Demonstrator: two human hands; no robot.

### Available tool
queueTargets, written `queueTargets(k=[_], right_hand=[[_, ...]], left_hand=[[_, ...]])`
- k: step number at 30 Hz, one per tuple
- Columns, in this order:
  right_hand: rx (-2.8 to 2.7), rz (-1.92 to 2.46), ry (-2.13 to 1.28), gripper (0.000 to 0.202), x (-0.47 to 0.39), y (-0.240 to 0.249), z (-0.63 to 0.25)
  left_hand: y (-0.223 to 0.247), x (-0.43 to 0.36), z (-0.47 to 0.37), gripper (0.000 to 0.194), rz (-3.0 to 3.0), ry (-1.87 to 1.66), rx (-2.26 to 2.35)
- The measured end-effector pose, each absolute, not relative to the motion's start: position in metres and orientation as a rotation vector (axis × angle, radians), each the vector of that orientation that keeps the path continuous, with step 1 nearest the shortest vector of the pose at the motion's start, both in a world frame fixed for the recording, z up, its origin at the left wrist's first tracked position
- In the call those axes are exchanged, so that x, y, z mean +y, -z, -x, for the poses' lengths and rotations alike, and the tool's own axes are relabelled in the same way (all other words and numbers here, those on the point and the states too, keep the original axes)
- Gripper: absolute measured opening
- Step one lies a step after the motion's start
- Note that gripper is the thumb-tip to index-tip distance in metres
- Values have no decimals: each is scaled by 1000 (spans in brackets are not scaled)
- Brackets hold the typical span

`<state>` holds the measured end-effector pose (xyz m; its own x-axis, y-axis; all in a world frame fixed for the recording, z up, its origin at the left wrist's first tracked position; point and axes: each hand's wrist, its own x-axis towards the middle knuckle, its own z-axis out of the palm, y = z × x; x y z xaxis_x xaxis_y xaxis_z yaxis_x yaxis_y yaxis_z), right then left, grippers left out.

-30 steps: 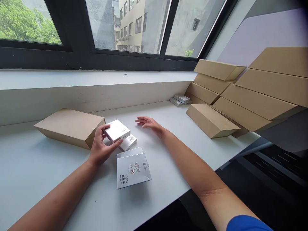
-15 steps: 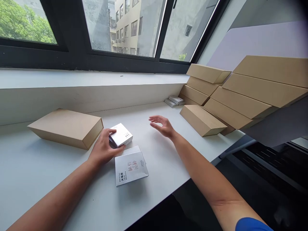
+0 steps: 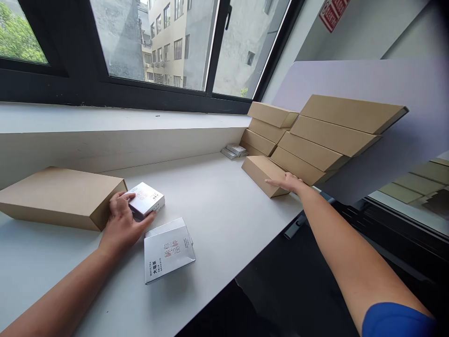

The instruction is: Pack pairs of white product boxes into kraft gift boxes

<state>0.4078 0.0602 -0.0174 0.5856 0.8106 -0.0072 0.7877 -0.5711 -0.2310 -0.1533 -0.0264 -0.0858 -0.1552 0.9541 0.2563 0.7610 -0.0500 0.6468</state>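
My left hand (image 3: 123, 220) grips a small white box (image 3: 145, 199) by its left side, thumb at the front and fingers on top, beside a large brown box (image 3: 63, 196). Just in front of it, white tea boxes with red and black print (image 3: 170, 252) lie overlapped on the white table (image 3: 217, 206). Over on the right, my right hand (image 3: 286, 182) is spread, fingers stretched over the near end of a brown box (image 3: 261, 172) that lies in front of the stacks. Whether its hidden fingers press on the box I cannot tell.
Several brown boxes (image 3: 324, 126) are stacked at the right against a pale panel (image 3: 368, 84). Small flat silvery-white boxes (image 3: 234, 150) lie at the back corner. A window ledge (image 3: 122, 117) runs along the back; the table's front edge slants at lower right.
My right hand has moved right, from above the table to the brown box. The view has turned right. My left hand still holds the small white box.
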Motion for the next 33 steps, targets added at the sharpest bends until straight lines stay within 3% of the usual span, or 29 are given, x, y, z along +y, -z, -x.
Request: queueTargets(k=[6, 10, 14, 16, 18, 20, 23, 25, 30, 33], right_hand=[[-1357, 2526, -211, 110, 58, 33, -415], [-1572, 2366, -229, 100, 32, 37, -414], [-1856, 2198, -303, 97, 1, 35, -400], [-2001, 2092, -356, 99, -8, 32, -391], [-2130, 2011, -417, 101, -13, 28, -381], [-2192, 2038, -444, 104, -15, 21, -367], [-2157, 2133, -265, 104, -26, 6, -326], [-2242, 1896, -180, 101, -43, -5, -281], [-2729, 792, -587, 97, -83, -6, -143], [-2823, 722, -530, 109, -76, 13, -84]], left_hand=[[94, -28, 154, 91, -1950, -1156, 1850], [88, -36, 151, 82, -2077, -1362, 1728], [76, -43, 150, 68, -2328, -1594, 1283], [71, -44, 152, 62, -2419, -1416, 1005], [68, -44, 154, 70, -2476, -1067, 840], [66, -43, 156, 82, -2505, -768, 823], [65, -44, 155, 90, -2524, -630, 902], [66, -45, 153, 86, -2518, -655, 930], [69, -48, 145, 66, -2531, -921, 901], [70, -49, 143, 52, -2544, -1199, 967]])
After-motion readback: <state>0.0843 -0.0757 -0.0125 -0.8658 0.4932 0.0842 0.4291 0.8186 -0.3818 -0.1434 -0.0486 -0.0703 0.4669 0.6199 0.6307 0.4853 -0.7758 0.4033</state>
